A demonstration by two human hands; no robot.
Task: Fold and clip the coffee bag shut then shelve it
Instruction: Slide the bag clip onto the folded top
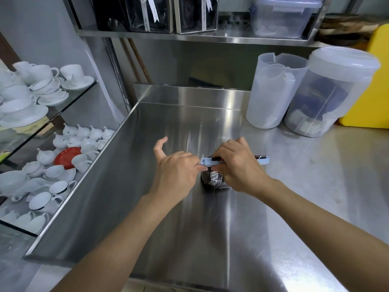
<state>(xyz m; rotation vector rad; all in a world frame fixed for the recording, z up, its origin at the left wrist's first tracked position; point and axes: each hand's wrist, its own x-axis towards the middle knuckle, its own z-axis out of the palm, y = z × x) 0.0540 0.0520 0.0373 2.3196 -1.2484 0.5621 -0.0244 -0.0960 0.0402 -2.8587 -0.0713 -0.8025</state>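
Note:
A small dark coffee bag (212, 180) with white lettering stands on the steel counter (210, 239). A long pale blue clip (262, 160) lies across its folded top. My right hand (237, 167) covers the clip's middle and the bag's top, pressing it. My left hand (174, 169) pinches the clip's left end with its lower fingers, while thumb and forefinger are spread apart above. Most of the bag's top is hidden by my hands.
Two translucent plastic containers (273, 91) (332, 91) and a yellow jug (370, 85) stand at the back right. A steel shelf (189, 35) above holds boxes. White cups and teapots (42, 102) fill glass shelves to the left.

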